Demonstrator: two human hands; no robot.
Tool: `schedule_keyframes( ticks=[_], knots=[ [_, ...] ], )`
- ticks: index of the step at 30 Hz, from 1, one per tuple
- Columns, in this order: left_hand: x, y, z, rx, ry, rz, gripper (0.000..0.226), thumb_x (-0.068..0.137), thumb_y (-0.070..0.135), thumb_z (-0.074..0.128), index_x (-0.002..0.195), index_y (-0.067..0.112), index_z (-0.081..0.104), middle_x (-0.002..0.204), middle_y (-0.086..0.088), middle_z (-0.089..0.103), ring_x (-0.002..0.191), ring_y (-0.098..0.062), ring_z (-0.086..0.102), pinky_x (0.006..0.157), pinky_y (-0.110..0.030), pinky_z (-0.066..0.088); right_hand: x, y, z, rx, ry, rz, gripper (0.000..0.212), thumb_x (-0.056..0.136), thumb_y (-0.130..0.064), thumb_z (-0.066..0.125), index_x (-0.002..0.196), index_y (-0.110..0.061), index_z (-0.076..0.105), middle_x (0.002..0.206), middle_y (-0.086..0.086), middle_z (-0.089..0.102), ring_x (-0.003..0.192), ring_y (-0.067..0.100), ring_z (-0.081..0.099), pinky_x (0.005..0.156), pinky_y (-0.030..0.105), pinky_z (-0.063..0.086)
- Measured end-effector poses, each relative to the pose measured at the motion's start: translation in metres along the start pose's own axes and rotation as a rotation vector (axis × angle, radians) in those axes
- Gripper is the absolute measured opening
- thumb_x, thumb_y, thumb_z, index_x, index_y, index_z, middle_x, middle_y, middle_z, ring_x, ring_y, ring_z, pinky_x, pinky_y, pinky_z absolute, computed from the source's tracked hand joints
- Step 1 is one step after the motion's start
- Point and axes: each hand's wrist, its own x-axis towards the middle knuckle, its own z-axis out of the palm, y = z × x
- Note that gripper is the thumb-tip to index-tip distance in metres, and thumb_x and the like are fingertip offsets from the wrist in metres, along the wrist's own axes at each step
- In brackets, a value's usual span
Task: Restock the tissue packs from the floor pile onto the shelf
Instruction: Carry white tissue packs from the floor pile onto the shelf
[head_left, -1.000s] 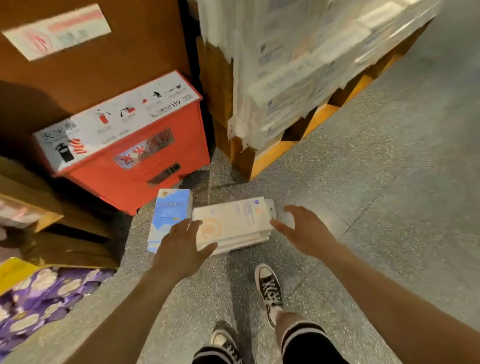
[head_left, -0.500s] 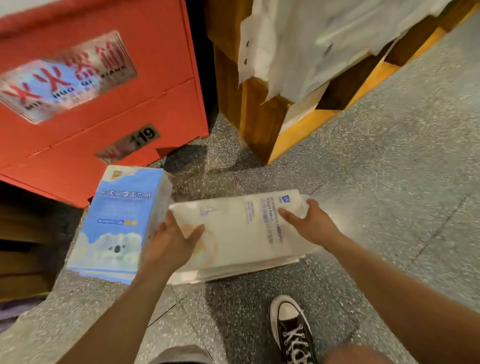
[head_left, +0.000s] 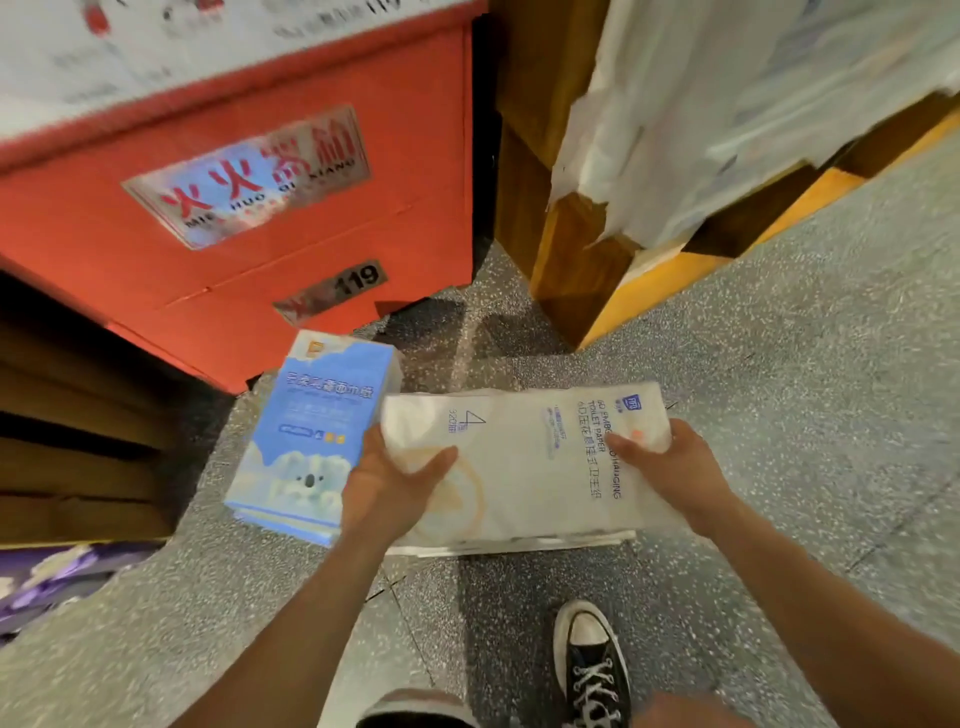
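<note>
Your left grip (head_left: 387, 493) and right grip (head_left: 670, 467) have just clamped the white toilet paper pack (head_left: 524, 467) mid-frame; it looks ready to lift.

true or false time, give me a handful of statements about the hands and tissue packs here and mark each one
The left hand and right hand both grip the white plastic-wrapped tissue pack. True.
The blue koala-printed tissue pack lies right of the white pack. False: it lies left of it.
The red metal cabinet shows the number 119. True.
The black lace-up sneaker stands on the white pack. False: it stands on the grey speckled floor.
</note>
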Motion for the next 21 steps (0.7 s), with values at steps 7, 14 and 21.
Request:
schedule_keyframes(
  ticks=[7, 14, 21],
  knots=[
    [-0.138, 0.089, -0.165, -0.161, 0.107, 0.012, 0.076, 0.075, 0.061, 0.074, 0.134, 0.025, 0.043, 0.106, 0.004, 0.060, 0.104, -0.027, 0.063, 0.078, -0.030, 0.044, -0.155, -0.156, -0.081, -0.027, 0.021, -0.173, 0.023, 0.082, -0.034, 0.082, 0.086, -0.034, 0.060, 0.082, -0.018, 0.069, 0.074, 0.007, 0.068, 0.075, 0.037, 0.055],
    [-0.293, 0.167, -0.365, -0.211, 0.179, 0.073, 0.077, 0.069, 0.073, 0.070, 0.129, 0.031, 0.047, 0.107, 0.009, 0.069, 0.090, -0.019, 0.067, 0.079, -0.035, 0.053, -0.347, -0.315, -0.158, -0.098, -0.028, -0.336, 0.032, 0.079, -0.046, 0.081, 0.101, -0.033, 0.062, 0.089, -0.018, 0.069, 0.080, 0.007, 0.069, 0.077, 0.038, 0.057],
    [-0.451, 0.189, -0.499, -0.260, 0.379, 0.106, 0.061, 0.075, 0.062, 0.072, 0.122, 0.030, 0.049, 0.098, 0.011, 0.064, 0.082, -0.017, 0.062, 0.073, -0.032, 0.048, -0.510, -0.398, -0.195, -0.046, -0.148, -0.544, 0.014, 0.082, -0.038, 0.081, 0.091, -0.038, 0.070, 0.083, -0.025, 0.075, 0.079, 0.001, 0.073, 0.086, 0.044, 0.060]
  ],
)
